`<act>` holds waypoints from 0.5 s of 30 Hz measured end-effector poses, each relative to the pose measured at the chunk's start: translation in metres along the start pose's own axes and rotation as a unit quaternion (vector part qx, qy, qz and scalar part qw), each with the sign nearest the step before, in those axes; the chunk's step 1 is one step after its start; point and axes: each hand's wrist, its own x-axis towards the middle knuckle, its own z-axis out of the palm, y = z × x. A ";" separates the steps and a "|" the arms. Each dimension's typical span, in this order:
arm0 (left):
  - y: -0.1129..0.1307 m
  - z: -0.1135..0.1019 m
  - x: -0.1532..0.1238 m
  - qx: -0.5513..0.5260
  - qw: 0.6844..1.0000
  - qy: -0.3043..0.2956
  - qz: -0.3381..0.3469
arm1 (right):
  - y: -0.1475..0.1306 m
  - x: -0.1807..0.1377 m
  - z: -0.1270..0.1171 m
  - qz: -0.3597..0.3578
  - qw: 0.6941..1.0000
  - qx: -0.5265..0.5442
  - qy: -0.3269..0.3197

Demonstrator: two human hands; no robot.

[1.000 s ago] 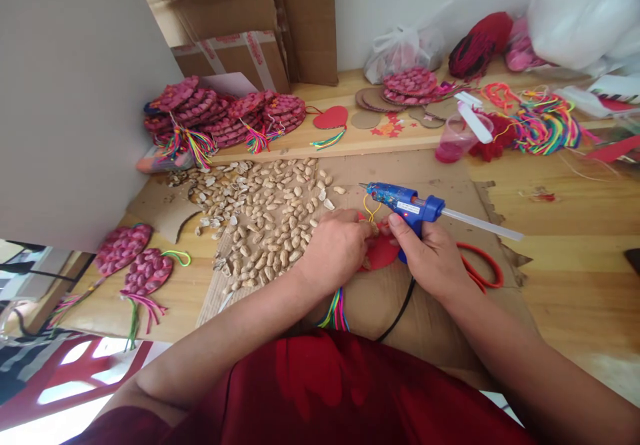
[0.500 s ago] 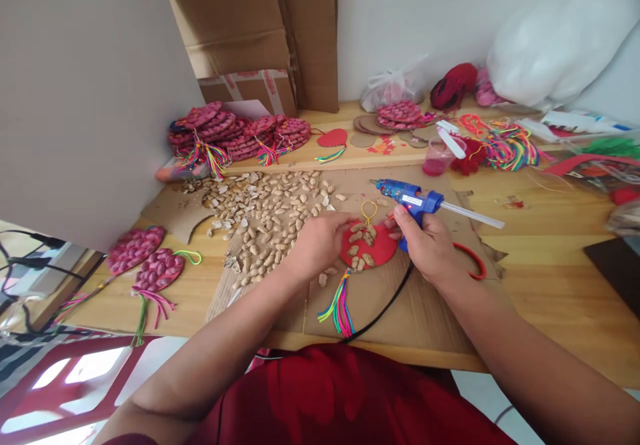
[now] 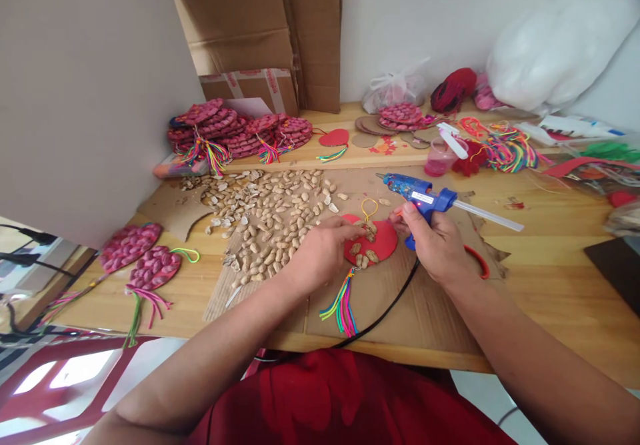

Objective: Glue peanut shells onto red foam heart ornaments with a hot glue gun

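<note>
A red heart-shaped piece (image 3: 384, 238) lies on the cardboard with several peanuts (image 3: 371, 256) on it, a yellow cord loop (image 3: 369, 208) at its top and a multicoloured tassel (image 3: 344, 304) below. My left hand (image 3: 327, 248) reaches over the heart's left side, forefinger stretched out and its tip touching the upper peanuts. No object shows held in it; its thumb is hidden. My right hand (image 3: 436, 238) is closed round the handle of a blue glue gun (image 3: 407, 186), at the heart's right edge. The nozzle points up and left; a clear glue stick (image 3: 487, 216) sticks out behind.
Loose peanuts (image 3: 280, 212) spread over the cardboard to the left. Red scissors handles (image 3: 477, 261) lie right of my right hand, and a black cable (image 3: 395, 304) runs toward me. Pink peanut-covered pieces (image 3: 155, 268) lie left; more are stacked (image 3: 220, 125) on the back ledge.
My left hand's forefinger has moved right, onto the upper peanuts on the heart. My right hand has shifted slightly right with the glue gun.
</note>
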 end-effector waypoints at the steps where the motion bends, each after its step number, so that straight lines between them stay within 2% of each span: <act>1: 0.000 0.001 0.001 0.016 1.000 -0.004 0.011 | -0.001 0.000 0.000 -0.001 1.000 -0.004 -0.002; 4: 0.001 0.005 0.005 0.058 0.997 -0.025 0.038 | -0.004 -0.002 -0.001 -0.004 1.000 -0.020 -0.010; 7: 0.004 0.005 0.004 0.071 0.996 -0.004 0.048 | -0.009 -0.005 -0.001 -0.001 1.000 -0.028 -0.010; 10: 0.009 -0.002 -0.001 0.036 0.999 0.012 0.026 | -0.020 -0.009 0.000 0.027 1.000 -0.009 -0.007; 15: 0.016 -0.007 -0.012 -0.008 0.999 -0.043 -0.020 | -0.039 -0.017 0.001 0.065 0.996 0.019 -0.058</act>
